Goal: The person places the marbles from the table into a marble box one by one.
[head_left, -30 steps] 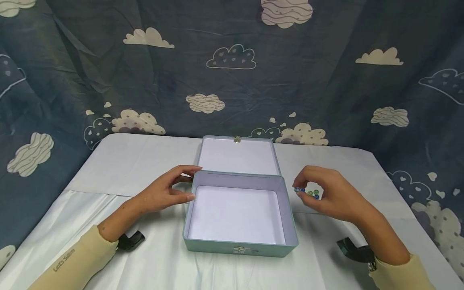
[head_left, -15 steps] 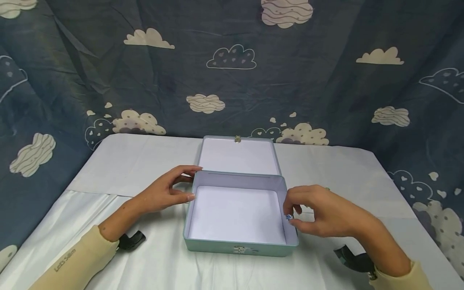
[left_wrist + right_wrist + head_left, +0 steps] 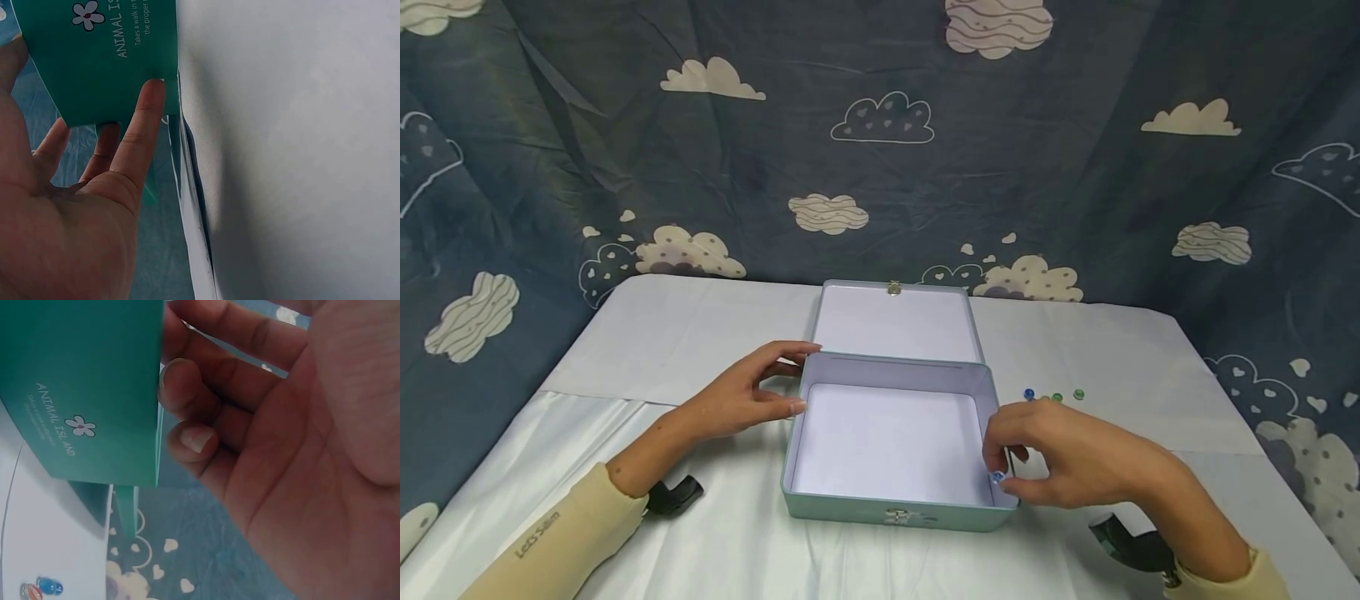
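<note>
A green tin box point(image 3: 895, 510) with a pale interior stands on the table, its hinged lid point(image 3: 895, 321) laid back behind it. My left hand point(image 3: 741, 396) touches the box's left side with thumb and fingers fairly straight; in the left wrist view a fingertip rests against the printed green wall point(image 3: 106, 62). My right hand point(image 3: 1067, 454) is over the right wall near the front corner, pinching a clear blue glass marble point(image 3: 997, 477) between thumb and fingers, just inside the rim. The right wrist view hides that marble.
Several small marbles lie behind my right hand, among them a blue marble point(image 3: 1028, 394) and a green marble point(image 3: 1078, 394). A white cloth point(image 3: 715, 517) covers the table. A dark cloud-patterned curtain point(image 3: 880, 183) hangs at the back and sides.
My right hand has moved from the loose marbles toward the front right of the box, carrying a blue marble. The loose marbles behind it show again. My left hand has stayed put.
</note>
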The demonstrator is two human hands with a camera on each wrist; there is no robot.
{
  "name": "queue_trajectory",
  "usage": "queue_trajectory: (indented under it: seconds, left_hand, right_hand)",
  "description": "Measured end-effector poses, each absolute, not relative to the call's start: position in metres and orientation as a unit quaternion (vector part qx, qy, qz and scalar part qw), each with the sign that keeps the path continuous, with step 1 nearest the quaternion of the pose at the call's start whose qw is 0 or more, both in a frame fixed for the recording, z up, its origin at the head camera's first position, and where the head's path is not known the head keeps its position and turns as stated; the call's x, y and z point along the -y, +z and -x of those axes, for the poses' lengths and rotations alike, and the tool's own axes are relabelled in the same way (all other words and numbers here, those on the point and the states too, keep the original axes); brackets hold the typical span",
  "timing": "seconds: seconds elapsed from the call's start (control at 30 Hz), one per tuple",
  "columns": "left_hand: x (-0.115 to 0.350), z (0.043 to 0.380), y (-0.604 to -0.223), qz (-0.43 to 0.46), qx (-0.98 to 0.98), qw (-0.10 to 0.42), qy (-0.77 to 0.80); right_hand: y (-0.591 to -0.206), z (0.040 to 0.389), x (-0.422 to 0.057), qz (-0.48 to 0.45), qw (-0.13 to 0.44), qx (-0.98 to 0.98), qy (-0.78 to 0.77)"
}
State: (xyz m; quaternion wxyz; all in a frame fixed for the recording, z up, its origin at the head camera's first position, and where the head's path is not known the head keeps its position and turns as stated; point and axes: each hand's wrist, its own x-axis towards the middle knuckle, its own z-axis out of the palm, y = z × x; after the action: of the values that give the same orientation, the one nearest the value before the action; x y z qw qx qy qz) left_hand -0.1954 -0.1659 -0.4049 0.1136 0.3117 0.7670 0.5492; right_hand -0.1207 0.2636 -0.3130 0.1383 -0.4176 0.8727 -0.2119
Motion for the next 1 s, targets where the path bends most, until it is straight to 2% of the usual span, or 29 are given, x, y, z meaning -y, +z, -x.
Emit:
queue_trajectory:
  seconds: [0.23,0.5,0.67,0.83,1.0]
  left_hand:
    - [0.167,0.196,-0.405,-0.313,-0.767,0.112,0.549]
    - [0.167,0.196,-0.404,-0.318,-0.765,0.114,0.548]
    - [0.167,0.196,-0.402,-0.313,-0.768,0.115,0.547]
    - [0.166,0.197,-0.403,-0.313,-0.762,0.121,0.553]
    - [0.167,0.197,-0.403,-0.311,-0.765,0.121,0.551]
  right_hand:
    - [-0.312,0.125,-0.267,0.406,0.127,-0.878,-0.221]
    - [-0.317,0.141,-0.287,0.362,0.014,-0.899,-0.245]
    - [-0.331,0.161,-0.306,0.276,-0.048,-0.935,-0.215]
    - [-0.349,0.179,-0.323,0.175,-0.044,-0.966,-0.185]
    - [-0.365,0.189,-0.33,0.138,-0.034,-0.973,-0.182]
